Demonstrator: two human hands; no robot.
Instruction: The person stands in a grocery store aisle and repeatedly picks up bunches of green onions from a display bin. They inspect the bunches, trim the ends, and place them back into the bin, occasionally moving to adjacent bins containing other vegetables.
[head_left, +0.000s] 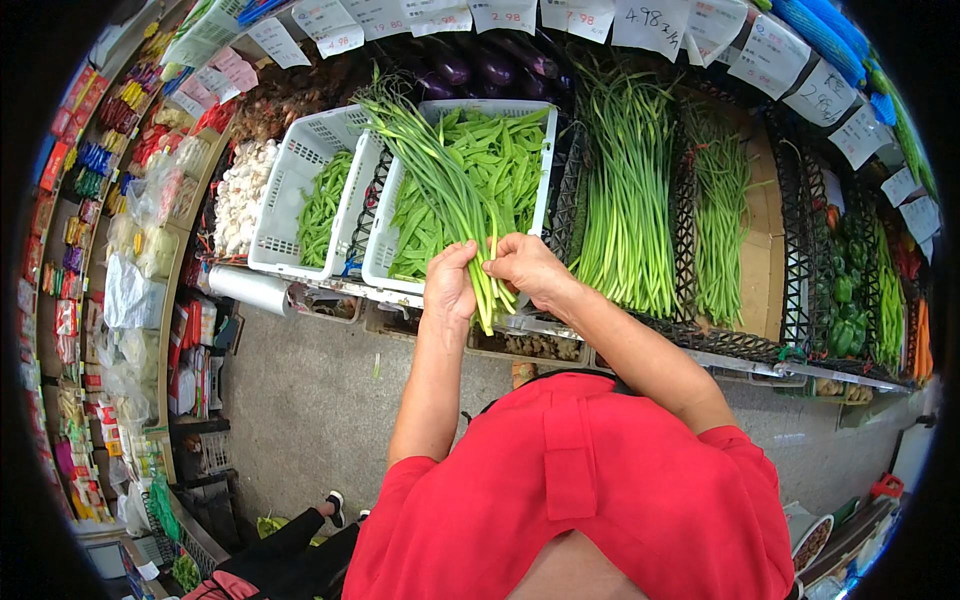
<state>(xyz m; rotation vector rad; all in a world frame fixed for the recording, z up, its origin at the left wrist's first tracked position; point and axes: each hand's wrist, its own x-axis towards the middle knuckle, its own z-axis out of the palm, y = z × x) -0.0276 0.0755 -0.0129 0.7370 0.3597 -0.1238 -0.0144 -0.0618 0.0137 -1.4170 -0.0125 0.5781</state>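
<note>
My left hand (452, 279) grips a bunch of long green stalks (450, 180), which look like garlic scapes, near their pale lower ends. Pinched between the fingers of my right hand (531, 271) is a stalk at the bunch's right side. The bunch slants up and left over a white plastic basket (550, 161) of flat green pea pods (517, 150). Further left, a second white basket (283, 187) holds green pods (326, 202). More stalks of the same kind (626, 195) lie in a heap to the right of my hands.
Garlic bulbs (244, 195), eggplants (487, 67), long beans (720, 217) and green peppers (847, 300) fill the stall. Price tags (652, 26) hang along its back. A plastic roll (247, 289) sits at the front edge. Behind me to the left, a person's legs (300, 544) show.
</note>
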